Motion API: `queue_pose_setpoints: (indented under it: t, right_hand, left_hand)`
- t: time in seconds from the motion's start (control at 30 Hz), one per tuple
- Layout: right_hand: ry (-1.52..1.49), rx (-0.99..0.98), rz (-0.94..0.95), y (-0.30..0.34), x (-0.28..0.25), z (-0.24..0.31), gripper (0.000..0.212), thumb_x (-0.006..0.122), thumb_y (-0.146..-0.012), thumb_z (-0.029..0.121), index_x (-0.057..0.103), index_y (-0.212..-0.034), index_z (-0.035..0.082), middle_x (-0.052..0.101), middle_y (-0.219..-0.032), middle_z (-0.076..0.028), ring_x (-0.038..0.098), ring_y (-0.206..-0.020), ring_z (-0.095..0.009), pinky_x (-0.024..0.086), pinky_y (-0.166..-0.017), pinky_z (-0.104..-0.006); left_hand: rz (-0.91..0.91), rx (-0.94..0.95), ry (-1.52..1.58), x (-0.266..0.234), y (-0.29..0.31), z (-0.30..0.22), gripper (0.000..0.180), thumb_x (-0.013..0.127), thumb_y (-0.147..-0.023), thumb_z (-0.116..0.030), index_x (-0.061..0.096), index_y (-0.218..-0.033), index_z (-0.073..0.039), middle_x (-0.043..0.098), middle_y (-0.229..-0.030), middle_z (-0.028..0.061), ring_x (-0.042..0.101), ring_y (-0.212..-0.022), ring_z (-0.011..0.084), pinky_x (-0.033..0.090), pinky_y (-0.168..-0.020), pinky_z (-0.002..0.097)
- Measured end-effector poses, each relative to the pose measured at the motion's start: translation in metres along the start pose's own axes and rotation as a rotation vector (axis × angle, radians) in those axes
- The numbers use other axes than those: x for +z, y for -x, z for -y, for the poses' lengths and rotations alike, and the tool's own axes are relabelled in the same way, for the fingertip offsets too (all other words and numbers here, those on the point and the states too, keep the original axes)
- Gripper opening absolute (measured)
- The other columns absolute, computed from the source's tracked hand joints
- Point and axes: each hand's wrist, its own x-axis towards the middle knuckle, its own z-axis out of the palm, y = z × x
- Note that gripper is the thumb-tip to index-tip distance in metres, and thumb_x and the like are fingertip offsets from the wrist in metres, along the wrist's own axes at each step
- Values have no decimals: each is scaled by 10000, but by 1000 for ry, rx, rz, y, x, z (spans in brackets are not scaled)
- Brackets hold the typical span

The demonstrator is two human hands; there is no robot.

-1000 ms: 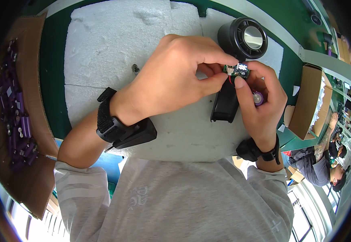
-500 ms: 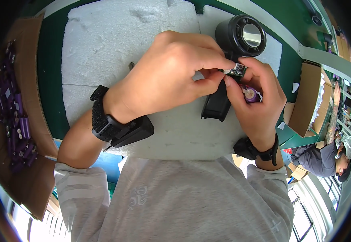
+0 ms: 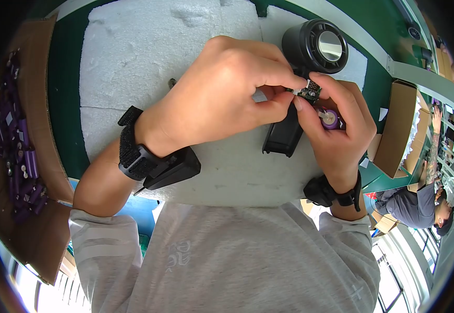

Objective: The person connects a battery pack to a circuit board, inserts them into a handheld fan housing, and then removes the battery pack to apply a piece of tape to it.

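Observation:
Between my two hands is a small circuit board [image 3: 311,92] with tiny parts on it. My right hand [image 3: 349,122] pinches the board between thumb and index finger. A purple cylindrical battery [image 3: 331,119] is tucked in the same palm, its pale end facing up. My left hand [image 3: 227,96] has thumb and index finger closed on a small white plug [image 3: 297,91] at the board's left edge; the fingertips partly hide it. Beneath the hands lies a black handheld fan with a round head [image 3: 315,46] and an open-ended handle [image 3: 281,137].
White foam sheets [image 3: 128,57] cover the green table. A cardboard box [image 3: 36,104] of purple batteries [image 3: 21,156] stands at left. Another black casing [image 3: 177,169] lies by my left wrist. At right are an open carton [image 3: 396,125] and a person [image 3: 417,206] at work.
Both hands shift very slightly to the right with the board and battery. The right hand tilts a little, showing more of the battery's end. The grips stay the same.

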Motion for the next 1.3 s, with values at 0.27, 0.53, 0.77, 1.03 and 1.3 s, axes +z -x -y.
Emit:
queue_pose_setpoints:
  t: [0.27, 0.53, 0.77, 1.03, 1.3]
  right_hand:
    - [16, -13, 1, 1, -1, -1, 370, 801, -618, 46, 699, -971, 87, 620, -783, -61, 603, -619, -136, 474, -508, -229]
    - [24, 0, -11, 1, 0, -1, 366, 795, -611, 43, 704, -962, 91, 615, -764, -56, 597, -600, -128, 466, -491, -225]
    - [29, -23, -25, -1, 2, -2, 365, 785, -599, 34, 707, -951, 91, 616, -751, -54, 596, -588, -128, 464, -485, -227]
    - [7, 4, -24, 0, 1, -1, 356, 783, -601, 29, 706, -943, 83, 617, -743, -55, 601, -598, -138, 467, -495, -231]
    - [-85, 67, -3, 1, 0, 0, 312, 765, -659, 11, 679, -957, 48, 614, -791, -66, 592, -646, -135, 450, -543, -223]
  left_hand:
    - [-7, 14, -5, 2, 1, 1, 270, 669, -669, 73, 698, -910, -46, 647, -801, 78, 638, -660, 174, 520, -563, 247]
    - [-6, 25, -26, 2, 0, 1, 255, 672, -672, 70, 698, -901, -37, 647, -798, 75, 639, -656, 171, 523, -555, 241]
    - [-7, 11, -26, 3, 0, -1, 249, 670, -674, 72, 699, -898, -32, 645, -791, 70, 633, -649, 164, 514, -552, 240]
    - [-8, 14, -28, 3, 0, -1, 244, 667, -677, 79, 700, -893, -30, 643, -786, 69, 629, -648, 158, 507, -554, 243]
    - [27, -90, 120, 4, 2, -1, 324, 677, -667, 95, 653, -968, -23, 633, -880, 73, 626, -702, 143, 528, -610, 240]
